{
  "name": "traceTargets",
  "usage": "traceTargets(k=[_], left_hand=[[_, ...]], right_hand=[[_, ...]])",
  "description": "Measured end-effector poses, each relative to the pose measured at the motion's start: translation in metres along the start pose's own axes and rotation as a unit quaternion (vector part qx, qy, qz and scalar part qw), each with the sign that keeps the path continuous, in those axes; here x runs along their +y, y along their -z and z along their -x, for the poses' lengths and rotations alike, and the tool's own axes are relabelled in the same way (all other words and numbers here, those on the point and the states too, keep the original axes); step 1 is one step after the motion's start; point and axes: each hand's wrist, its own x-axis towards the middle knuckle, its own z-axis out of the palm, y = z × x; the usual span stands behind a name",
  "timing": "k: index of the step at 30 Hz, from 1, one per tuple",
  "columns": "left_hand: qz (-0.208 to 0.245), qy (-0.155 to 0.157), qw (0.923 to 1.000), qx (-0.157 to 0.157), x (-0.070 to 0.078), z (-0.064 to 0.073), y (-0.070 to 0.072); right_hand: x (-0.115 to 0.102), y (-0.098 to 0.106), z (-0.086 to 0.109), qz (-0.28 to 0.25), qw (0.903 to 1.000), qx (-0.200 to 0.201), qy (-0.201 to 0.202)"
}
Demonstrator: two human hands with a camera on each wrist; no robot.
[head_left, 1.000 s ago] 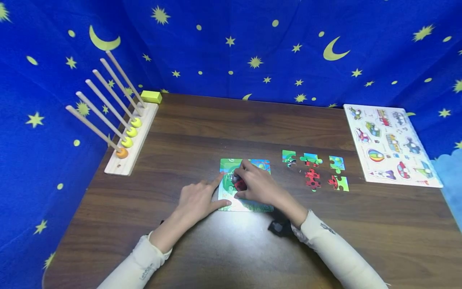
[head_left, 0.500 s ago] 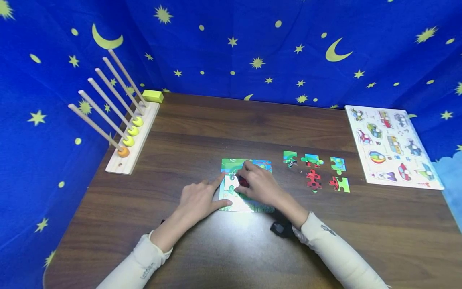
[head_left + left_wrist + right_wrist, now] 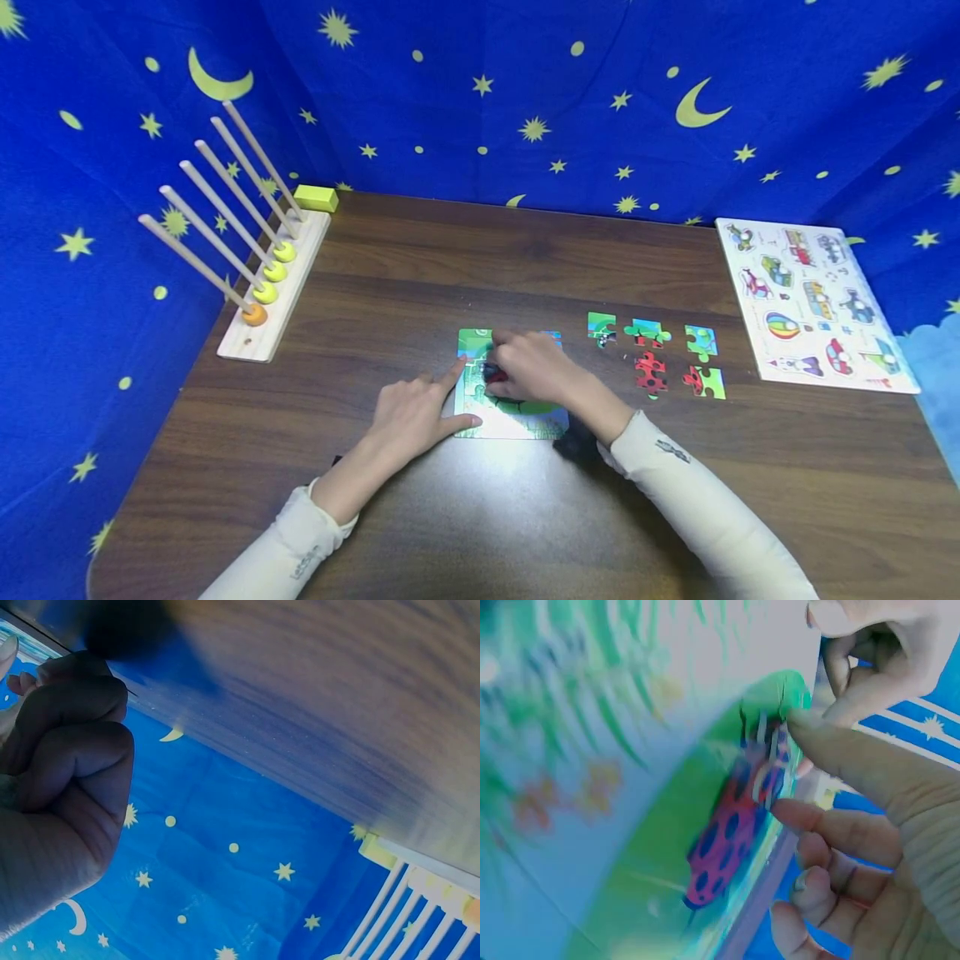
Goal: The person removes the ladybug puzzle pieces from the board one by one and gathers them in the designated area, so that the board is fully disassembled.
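Observation:
A square picture puzzle board [image 3: 472,417], green and blue with a ladybug, lies on the table in the head view. My left hand [image 3: 408,417] rests at its left side, with index finger and thumb stretched out to touch it. The left wrist view shows other fingers of this hand bent. Over the board's middle, my right hand [image 3: 540,367] pinches a dark-and-red puzzle piece [image 3: 492,373] between thumb and index finger. The right wrist view shows the ladybug picture [image 3: 731,832] beside those fingertips. The right hand covers much of the board; how the piece sits there is unclear.
Several loose puzzle pieces [image 3: 650,371] lie right of the board. A white peg puzzle [image 3: 813,304] with vehicle pictures stands at the far right. On the left is a wooden rack [image 3: 258,337] with upright rods and coloured beads, near a yellow block [image 3: 316,198]. A blue starry cloth hangs behind.
The right hand has shifted slightly and turned, its forearm swinging a little; the piece stays near the board's middle. The left hand has kept its place. The loose pieces have not moved.

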Motion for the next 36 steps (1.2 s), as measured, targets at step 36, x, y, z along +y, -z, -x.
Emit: traceTargets(k=[36], left_hand=[[0.012, -0.006, 0.9999, 0.004, 0.000, -0.002, 0.000]], right_hand=[[0.015, 0.000, 0.005, 0.017, 0.9959, 0.061, 0.064]])
